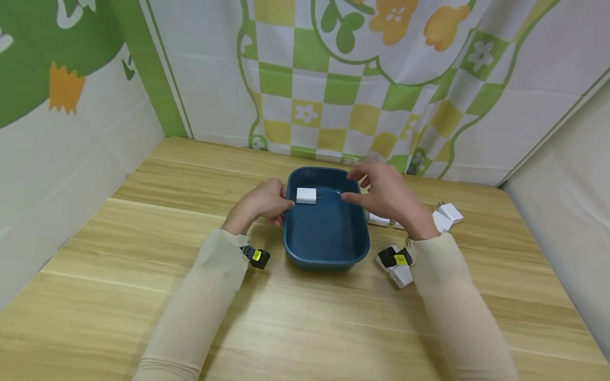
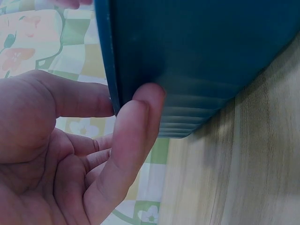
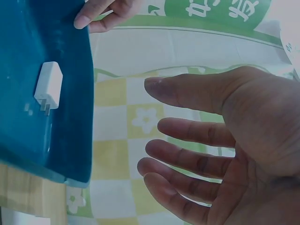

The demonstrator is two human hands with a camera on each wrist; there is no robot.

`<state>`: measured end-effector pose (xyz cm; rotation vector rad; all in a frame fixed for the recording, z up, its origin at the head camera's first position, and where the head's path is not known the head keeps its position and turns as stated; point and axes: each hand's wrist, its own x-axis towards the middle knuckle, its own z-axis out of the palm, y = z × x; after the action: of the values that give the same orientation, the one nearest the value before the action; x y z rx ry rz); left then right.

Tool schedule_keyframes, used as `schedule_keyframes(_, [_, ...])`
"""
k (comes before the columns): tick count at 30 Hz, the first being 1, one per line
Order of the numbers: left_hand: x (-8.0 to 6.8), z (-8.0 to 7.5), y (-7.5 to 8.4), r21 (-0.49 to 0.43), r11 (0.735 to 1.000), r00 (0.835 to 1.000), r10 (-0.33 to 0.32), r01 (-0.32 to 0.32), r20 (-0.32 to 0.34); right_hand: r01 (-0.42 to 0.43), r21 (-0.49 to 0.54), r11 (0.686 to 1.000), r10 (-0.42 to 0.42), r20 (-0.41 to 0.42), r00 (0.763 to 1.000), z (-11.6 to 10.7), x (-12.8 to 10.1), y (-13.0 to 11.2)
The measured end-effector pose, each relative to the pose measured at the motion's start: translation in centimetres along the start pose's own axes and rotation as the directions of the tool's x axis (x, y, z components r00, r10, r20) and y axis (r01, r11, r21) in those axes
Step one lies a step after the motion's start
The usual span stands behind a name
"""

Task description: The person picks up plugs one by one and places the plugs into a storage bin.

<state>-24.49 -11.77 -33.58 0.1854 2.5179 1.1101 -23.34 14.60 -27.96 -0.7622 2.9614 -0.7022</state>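
Observation:
A dark blue plastic bin (image 1: 326, 263) stands on the wooden table, with one white charger plug (image 1: 306, 196) lying inside by its left wall. My left hand (image 1: 267, 202) pinches the bin's left rim; in the left wrist view the thumb is at the rim and a finger (image 2: 136, 126) presses the outer wall. Over the bin's right side hovers my right hand (image 1: 388, 193), its fingers spread and slightly bent. The right wrist view shows nothing in that hand (image 3: 201, 145), apart from the bin wall. More white charger plugs (image 1: 379, 219) lie right of the bin, partly hidden by the right hand.
Two white plugs (image 1: 450, 212) lie farther right on the table (image 1: 295, 323). Other white pieces (image 1: 402, 275) sit under the right wrist, partly covered by its black wrist camera. A green and yellow checked curtain (image 1: 329, 106) hangs along the back edge.

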Motion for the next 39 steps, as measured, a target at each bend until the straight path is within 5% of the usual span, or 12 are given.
schedule_keyframes(24, [-0.3, 0.0, 0.3, 0.004, 1.0, 1.0, -0.01, 0.01, 0.001, -0.125, 0.105, 0.987, 0.132, -0.067, 0.989, 1.1, -2.5, 4.9])
schedule_keyframes(39, [0.1, -0.1, -0.1, -0.009, 1.0, 1.0, -0.008, 0.008, 0.002, -0.146, -0.02, 0.989, 0.146, -0.006, 0.989, 2.6, -2.2, 7.8])
